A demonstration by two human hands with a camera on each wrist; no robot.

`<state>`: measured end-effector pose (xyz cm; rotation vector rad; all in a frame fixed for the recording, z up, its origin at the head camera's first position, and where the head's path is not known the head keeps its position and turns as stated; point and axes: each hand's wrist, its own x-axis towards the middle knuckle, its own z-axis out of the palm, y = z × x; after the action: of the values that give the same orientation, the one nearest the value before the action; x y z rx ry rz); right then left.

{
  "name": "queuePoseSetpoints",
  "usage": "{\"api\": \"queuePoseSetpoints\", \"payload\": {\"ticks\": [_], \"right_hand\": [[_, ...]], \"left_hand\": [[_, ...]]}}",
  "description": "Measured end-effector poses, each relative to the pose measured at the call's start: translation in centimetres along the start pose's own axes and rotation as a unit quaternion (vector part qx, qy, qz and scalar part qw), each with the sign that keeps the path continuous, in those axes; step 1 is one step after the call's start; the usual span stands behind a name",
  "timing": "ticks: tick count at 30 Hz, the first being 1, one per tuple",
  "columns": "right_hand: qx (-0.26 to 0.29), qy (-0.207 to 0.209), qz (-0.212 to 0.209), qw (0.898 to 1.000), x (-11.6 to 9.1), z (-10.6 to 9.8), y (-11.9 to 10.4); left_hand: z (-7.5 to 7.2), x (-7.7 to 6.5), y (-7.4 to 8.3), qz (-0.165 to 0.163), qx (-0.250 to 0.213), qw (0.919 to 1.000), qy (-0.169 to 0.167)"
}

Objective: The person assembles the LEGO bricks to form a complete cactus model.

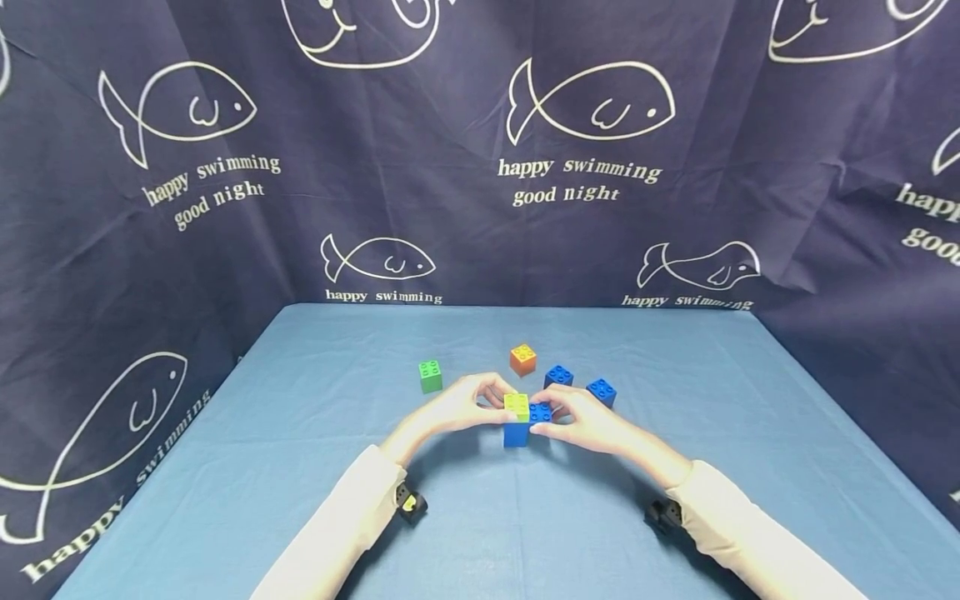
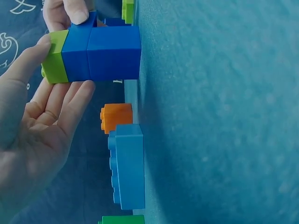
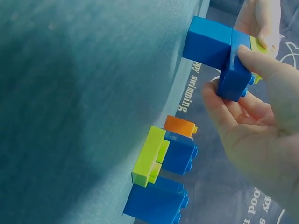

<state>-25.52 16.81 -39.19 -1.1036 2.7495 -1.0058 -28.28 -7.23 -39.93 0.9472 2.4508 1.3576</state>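
Observation:
A small stack stands on the table: a blue brick (image 1: 515,436) at the bottom, a longer blue brick (image 3: 235,77) across it that juts out to the right, and a lime brick (image 1: 516,403) on top at the left. My left hand (image 1: 467,403) pinches the lime brick, thumb on the near side and fingers behind, with fingertips reaching the blue below in the left wrist view. From the other side my right hand (image 1: 588,419) holds the jutting end of the longer blue brick between thumb and fingers. Studs on that end show between the two hands.
Behind the hands stand a green brick (image 1: 431,377), an orange brick (image 1: 523,360) and two blue bricks (image 1: 558,376). A light blue brick (image 2: 129,167) appears in the left wrist view, another lime brick (image 3: 150,157) in the right. A dark printed cloth (image 1: 480,225) hangs behind the table.

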Motion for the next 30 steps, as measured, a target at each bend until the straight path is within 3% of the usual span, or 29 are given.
{"api": "queuePoseSetpoints", "payload": {"ticks": [13,22,30], "right_hand": [[-0.015,-0.008,0.004,1.0,0.3,-0.3,-0.6],[0.019,0.018,-0.033,0.999,0.9,0.0,-1.1],[0.026,0.017,-0.031,0.999,1.1,-0.1,-1.2]], "left_hand": [[-0.2,-0.1,0.2,-0.016,-0.005,0.9999,-0.003],[-0.2,0.0,-0.3,0.022,0.016,0.9996,0.003],[-0.3,-0.2,0.2,0.0,0.011,0.9999,-0.005]]}}
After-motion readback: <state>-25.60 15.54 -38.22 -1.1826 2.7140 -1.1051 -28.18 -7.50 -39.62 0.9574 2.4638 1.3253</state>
